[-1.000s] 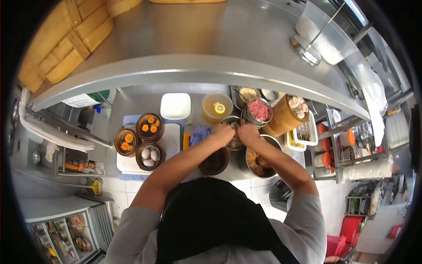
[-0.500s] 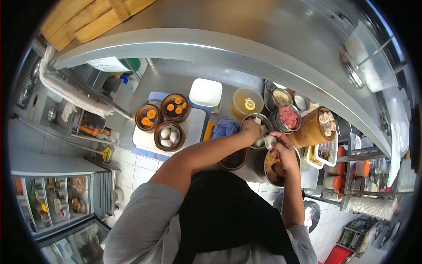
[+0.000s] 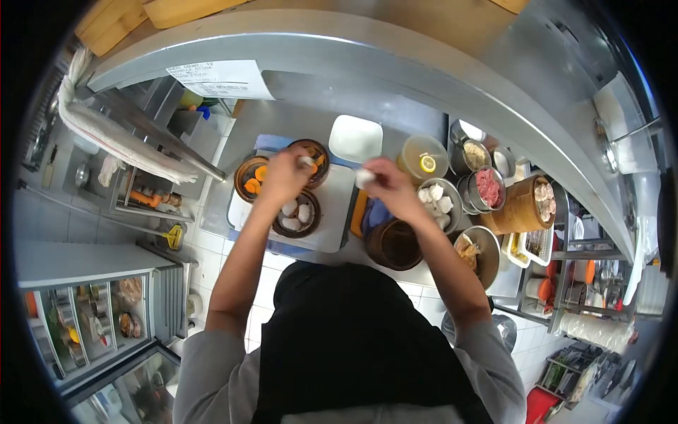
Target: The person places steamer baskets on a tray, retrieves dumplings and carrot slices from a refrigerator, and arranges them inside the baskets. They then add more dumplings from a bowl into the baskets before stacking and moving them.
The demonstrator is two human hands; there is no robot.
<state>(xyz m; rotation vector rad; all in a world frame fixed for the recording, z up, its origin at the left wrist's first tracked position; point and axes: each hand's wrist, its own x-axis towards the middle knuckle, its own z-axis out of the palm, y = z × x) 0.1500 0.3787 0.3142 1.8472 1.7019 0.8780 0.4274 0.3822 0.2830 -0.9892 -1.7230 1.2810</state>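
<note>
In my left hand [image 3: 281,178] is a white dumpling [image 3: 305,162], pinched at the fingertips over the upper small round steamer [image 3: 326,168]. My right hand [image 3: 393,189] grips another white dumpling [image 3: 364,177] above the right edge of the white board [image 3: 339,212]. Orange carrot slices [image 3: 252,185] lie in the left steamer [image 3: 242,172], partly behind my left hand. Below it, a third steamer [image 3: 315,220] contains several white dumplings [image 3: 291,223]. To the right of my right hand, a metal bowl [image 3: 455,221] holds more white dumplings [image 3: 436,201].
Near the counter's front stand a dark round steamer [image 3: 394,246] and a pot [image 3: 487,263] with brownish food. A square white bowl [image 3: 356,139] and a tub with lemon [image 3: 424,160] sit behind. A metal shelf [image 3: 339,53] overhangs the counter. Pink meat [image 3: 487,188] fills a bowl at right.
Both hands have moved left from the dumpling bowl and pot, each carrying a white dumpling. My left hand is now over the steamers. The view has shifted slightly.
</note>
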